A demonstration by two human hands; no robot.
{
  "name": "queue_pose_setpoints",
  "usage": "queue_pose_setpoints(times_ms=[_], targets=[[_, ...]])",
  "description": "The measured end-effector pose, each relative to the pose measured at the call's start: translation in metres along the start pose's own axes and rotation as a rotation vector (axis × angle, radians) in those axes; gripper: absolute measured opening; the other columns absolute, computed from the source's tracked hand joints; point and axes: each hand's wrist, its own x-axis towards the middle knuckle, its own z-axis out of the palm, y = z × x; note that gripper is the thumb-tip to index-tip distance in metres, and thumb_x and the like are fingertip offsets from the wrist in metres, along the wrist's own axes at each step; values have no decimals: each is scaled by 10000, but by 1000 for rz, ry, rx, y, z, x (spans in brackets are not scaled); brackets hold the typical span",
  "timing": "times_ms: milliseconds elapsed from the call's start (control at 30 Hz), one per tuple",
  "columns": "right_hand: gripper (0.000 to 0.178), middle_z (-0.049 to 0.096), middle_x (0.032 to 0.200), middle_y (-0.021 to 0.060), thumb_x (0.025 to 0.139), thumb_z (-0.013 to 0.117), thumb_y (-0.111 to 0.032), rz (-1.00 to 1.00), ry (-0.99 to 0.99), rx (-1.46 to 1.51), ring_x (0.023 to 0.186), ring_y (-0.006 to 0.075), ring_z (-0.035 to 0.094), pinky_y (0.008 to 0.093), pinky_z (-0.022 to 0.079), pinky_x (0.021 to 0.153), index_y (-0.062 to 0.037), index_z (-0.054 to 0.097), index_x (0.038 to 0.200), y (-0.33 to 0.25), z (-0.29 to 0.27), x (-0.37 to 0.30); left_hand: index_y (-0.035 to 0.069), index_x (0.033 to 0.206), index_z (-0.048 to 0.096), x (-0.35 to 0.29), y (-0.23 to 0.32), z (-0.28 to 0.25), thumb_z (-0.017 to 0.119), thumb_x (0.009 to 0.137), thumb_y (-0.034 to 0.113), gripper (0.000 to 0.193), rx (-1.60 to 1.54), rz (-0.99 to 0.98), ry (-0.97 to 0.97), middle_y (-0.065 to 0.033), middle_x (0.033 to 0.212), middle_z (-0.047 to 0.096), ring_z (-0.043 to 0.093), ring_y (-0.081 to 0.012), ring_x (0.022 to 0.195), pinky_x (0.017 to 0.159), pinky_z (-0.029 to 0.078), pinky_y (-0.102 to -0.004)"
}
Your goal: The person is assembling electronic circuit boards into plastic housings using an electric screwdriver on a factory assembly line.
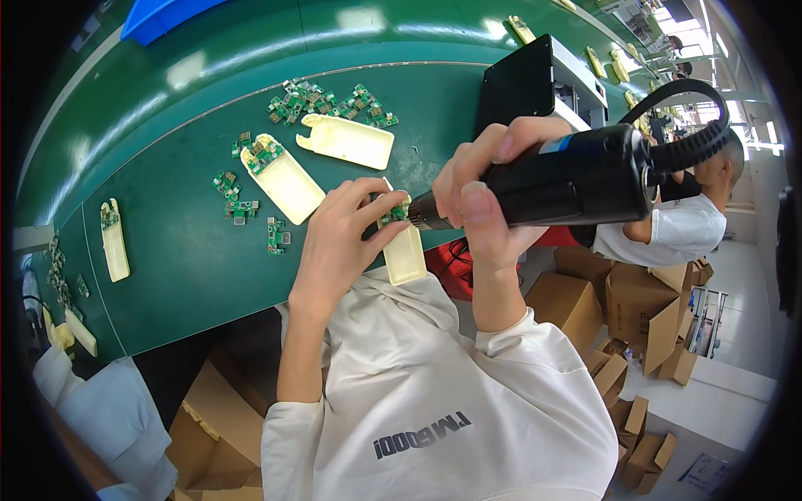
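Observation:
My right hand [493, 171] is wrapped round a black electric screwdriver [568, 179], its cable curling off at the right. The tool's tip points left at a small green circuit board [396, 210] in the end of a pale yellow plastic casing [405, 257]. With thumb and fingers, my left hand [342, 234] grips that casing at the bench's near edge. Just beyond lie a second yellow casing [288, 185] with a board in its end and another casing [347, 142] with no board showing. The exact contact at the screwdriver's tip is hidden.
Loose green circuit boards [305, 102] are heaped at the back of the green bench [184, 275]. A black box-shaped device [535, 83] stands at the back right. Cardboard boxes [639, 309] crowd the floor at right, near a seated person [668, 225].

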Motion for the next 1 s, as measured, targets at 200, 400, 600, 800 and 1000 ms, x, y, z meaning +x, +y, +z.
queue_pose_setpoints(times_ms=[200,400,600,800,1000], targets=[[408,453,627,67,841,686,-82,-8,-107,-114,417,114,399,242,371,389,-51,325,1030,1,-1,-2,100,1035,703,0,-4,-2,780,723,107,321,-9,-1,-6,-9,969,613,556,-191,758,700,488,-331],[402,464,635,60,825,667,-39,16,-4,-94,454,118,447,241,390,414,-45,327,1038,0,3,-8,77,1023,696,2,0,-2,776,712,83,320,20,25,-12,-31,990,620,577,-218,793,727,491,-343],[250,584,726,52,707,690,46,96,-11,-203,600,87,553,234,454,551,-3,508,872,-1,-9,-7,26,1014,674,4,4,-3,753,695,9,329,44,10,-76,-84,1010,641,611,-289,892,762,492,-373],[323,603,717,52,678,732,-2,118,51,-157,632,86,560,243,461,575,19,551,945,-14,-3,-5,-34,1001,654,2,9,-1,775,681,11,345,-27,-121,-71,-151,978,664,637,-338,913,786,498,-379],[354,605,716,48,698,731,-55,78,31,-114,595,93,516,252,457,573,17,556,998,-10,-2,-5,-58,1018,646,-4,-12,5,788,702,34,359,-37,-130,-99,-143,955,694,663,-269,898,780,504,-352]])
